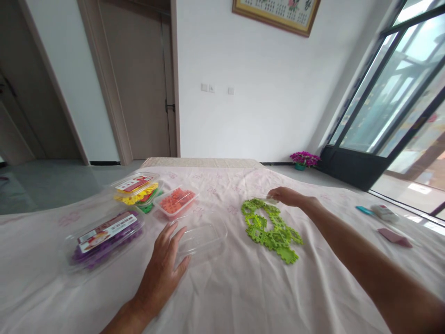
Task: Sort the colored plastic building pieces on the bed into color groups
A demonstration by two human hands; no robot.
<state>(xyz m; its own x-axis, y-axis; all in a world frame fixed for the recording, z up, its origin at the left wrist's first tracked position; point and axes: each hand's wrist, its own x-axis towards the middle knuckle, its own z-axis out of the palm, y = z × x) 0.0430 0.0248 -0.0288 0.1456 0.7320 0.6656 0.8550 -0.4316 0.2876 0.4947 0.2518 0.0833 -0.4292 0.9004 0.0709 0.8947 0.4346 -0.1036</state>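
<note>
My left hand (166, 260) is open, its fingers spread at the left end of a clear plastic container (203, 239) on the cloth. Whether the fingertips press on its rim I cannot tell. Farther right, my right hand (283, 195) pinches a thin, pale, see-through piece (272, 201), perhaps a plastic lid; its outline is faint. Just below and left of that hand lies a loose spread of bright green interlocking plastic pieces (273, 232), several of them joined. A small clear box of orange-red pieces (177, 201) stands beyond my left hand.
At the left are a lidded box of purple pieces (107, 239) and stacked boxes with yellow pieces (135, 195) and red and green ones. A pink item (394, 237), a white pack (384, 213) and a blue object (365, 210) lie on the cloth (222, 301) at the right.
</note>
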